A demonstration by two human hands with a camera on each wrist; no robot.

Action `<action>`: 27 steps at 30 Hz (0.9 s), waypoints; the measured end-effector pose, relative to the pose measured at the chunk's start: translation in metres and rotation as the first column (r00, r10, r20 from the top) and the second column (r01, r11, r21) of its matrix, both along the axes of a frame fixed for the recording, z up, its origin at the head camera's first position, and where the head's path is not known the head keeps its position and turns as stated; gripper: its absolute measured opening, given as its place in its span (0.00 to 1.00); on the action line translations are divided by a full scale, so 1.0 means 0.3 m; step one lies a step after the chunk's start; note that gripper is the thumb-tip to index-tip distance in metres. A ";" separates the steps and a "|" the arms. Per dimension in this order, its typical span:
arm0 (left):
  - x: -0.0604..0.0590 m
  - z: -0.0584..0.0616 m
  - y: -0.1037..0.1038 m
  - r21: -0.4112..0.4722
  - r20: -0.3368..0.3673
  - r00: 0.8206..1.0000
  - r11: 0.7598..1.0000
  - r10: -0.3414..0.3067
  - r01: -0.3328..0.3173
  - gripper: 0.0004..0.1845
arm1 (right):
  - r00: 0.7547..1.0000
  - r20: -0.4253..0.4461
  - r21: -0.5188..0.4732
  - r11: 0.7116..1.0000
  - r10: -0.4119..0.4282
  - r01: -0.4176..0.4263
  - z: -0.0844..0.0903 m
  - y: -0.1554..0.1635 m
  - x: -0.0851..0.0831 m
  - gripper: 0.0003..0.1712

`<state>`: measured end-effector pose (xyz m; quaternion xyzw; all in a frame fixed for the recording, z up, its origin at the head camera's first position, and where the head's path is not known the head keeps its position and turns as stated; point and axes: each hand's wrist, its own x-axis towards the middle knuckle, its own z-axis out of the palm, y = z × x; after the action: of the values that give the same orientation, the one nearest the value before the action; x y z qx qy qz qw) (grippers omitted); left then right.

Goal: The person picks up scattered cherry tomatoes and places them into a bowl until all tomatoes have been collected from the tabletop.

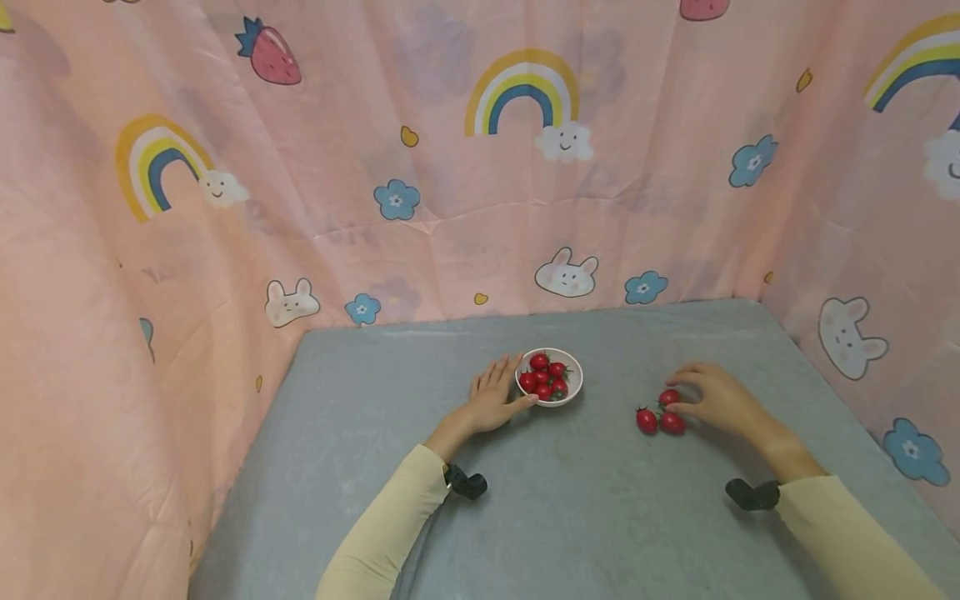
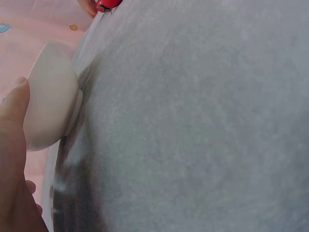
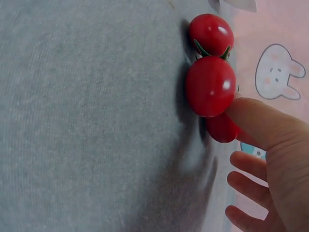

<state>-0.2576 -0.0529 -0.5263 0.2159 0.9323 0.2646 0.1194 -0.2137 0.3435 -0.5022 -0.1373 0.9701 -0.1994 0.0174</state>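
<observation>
A small white bowl [image 1: 573,389] [image 2: 48,101] with several cherry tomatoes stands mid-table. My left hand [image 1: 501,392] lies against its left side, fingers fairly straight along the rim and the thumb [image 2: 12,125] flat on the bowl's wall. To the right lie three loose cherry tomatoes on the cloth. My right hand [image 1: 708,396] [image 3: 270,159] pinches the far one [image 1: 669,397] [image 3: 221,129] between thumb and index finger. That tomato is partly hidden behind the thumb in the right wrist view. The other two [image 1: 647,419] [image 1: 672,422] [image 3: 210,86] [image 3: 211,34] lie beside it, green stems showing.
The table [image 1: 570,517] wears a grey cloth. A pink curtain [image 1: 450,208] printed with rainbows, rabbits and flowers closes off the back and both sides. Black wrist cameras [image 1: 467,482] [image 1: 752,494] sit on the cream sleeves.
</observation>
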 end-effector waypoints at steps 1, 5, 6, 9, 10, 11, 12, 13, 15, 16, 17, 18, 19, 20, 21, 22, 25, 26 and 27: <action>0.000 0.000 0.000 0.001 0.000 1.000 1.000 0.000 0.000 0.47 | 1.000 0.004 0.000 1.000 -0.001 0.001 -0.002 -0.001 0.000 0.26; -0.002 -0.003 -0.001 0.004 -0.002 1.000 1.000 -0.003 0.003 0.47 | 1.000 0.019 0.001 1.000 -0.014 0.014 -0.010 -0.002 0.001 0.26; -0.002 -0.004 -0.001 0.004 -0.002 1.000 1.000 -0.004 0.004 0.47 | 1.000 0.020 0.004 1.000 -0.015 0.015 -0.012 -0.002 0.001 0.26; -0.003 -0.005 -0.002 0.009 -0.002 1.000 1.000 -0.005 0.006 0.47 | 1.000 0.021 0.005 1.000 -0.021 0.020 -0.018 -0.001 0.002 0.27; -0.003 -0.006 -0.002 0.010 -0.001 1.000 1.000 -0.006 0.006 0.47 | 1.000 0.019 0.007 1.000 -0.022 0.022 -0.019 0.000 0.002 0.26; -0.003 -0.006 -0.002 0.011 -0.002 1.000 1.000 -0.006 0.006 0.47 | 1.000 0.020 0.009 1.000 -0.024 0.024 -0.020 0.000 0.003 0.26; -0.003 -0.006 -0.003 0.013 -0.002 1.000 1.000 -0.007 0.007 0.47 | 1.000 0.017 0.011 1.000 -0.023 0.023 -0.021 0.000 0.003 0.26; -0.003 -0.007 -0.003 0.013 -0.002 1.000 1.000 -0.008 0.008 0.47 | 1.000 0.015 0.012 1.000 -0.023 0.023 -0.021 0.000 0.003 0.25; -0.003 -0.007 -0.003 0.013 -0.004 1.000 1.000 -0.010 0.010 0.47 | 1.000 0.009 0.017 1.000 -0.023 0.023 -0.021 -0.001 0.003 0.24; -0.002 -0.007 -0.004 0.013 -0.005 1.000 1.000 -0.011 0.011 0.47 | 1.000 0.006 0.018 1.000 -0.022 0.021 -0.020 -0.003 0.003 0.24; -0.002 -0.007 -0.004 0.014 -0.006 1.000 1.000 -0.012 0.012 0.47 | 1.000 0.004 0.018 1.000 -0.020 0.020 -0.020 -0.004 0.004 0.23; -0.002 -0.007 -0.004 0.015 -0.005 1.000 1.000 -0.013 0.013 0.47 | 1.000 0.001 0.017 1.000 -0.018 0.018 -0.019 -0.006 0.004 0.23; -0.001 -0.006 -0.004 0.016 -0.004 1.000 1.000 -0.014 0.014 0.47 | 1.000 -0.001 0.015 1.000 -0.018 0.018 -0.018 -0.008 0.005 0.22; 0.000 -0.005 -0.004 0.017 -0.004 1.000 1.000 -0.015 0.015 0.47 | 1.000 -0.004 0.014 1.000 -0.017 0.017 -0.018 -0.009 0.005 0.22; 0.000 -0.004 -0.004 0.018 -0.003 1.000 1.000 -0.015 0.015 0.47 | 1.000 -0.005 0.011 1.000 -0.016 0.016 -0.017 -0.011 0.005 0.22; -0.001 -0.004 -0.004 0.019 -0.002 1.000 1.000 -0.015 0.015 0.47 | 1.000 -0.005 0.008 1.000 -0.016 0.016 -0.015 -0.013 0.006 0.22; -0.001 -0.002 -0.005 0.016 0.000 1.000 1.000 -0.018 0.018 0.47 | 1.000 0.001 0.002 1.000 -0.022 0.022 -0.013 -0.018 0.004 0.23; -0.001 -0.002 -0.005 0.015 -0.001 1.000 1.000 -0.019 0.019 0.47 | 1.000 0.005 0.001 1.000 -0.024 0.024 -0.012 -0.019 0.002 0.24; -0.002 -0.002 -0.006 0.015 0.001 1.000 1.000 -0.019 0.019 0.47 | 1.000 0.010 0.000 1.000 -0.028 0.028 -0.011 -0.021 0.001 0.25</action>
<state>-0.2581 -0.0546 -0.5269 0.2254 0.9282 0.2704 0.1207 -0.2134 0.3372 -0.5055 -0.1229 0.9718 -0.2003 0.0193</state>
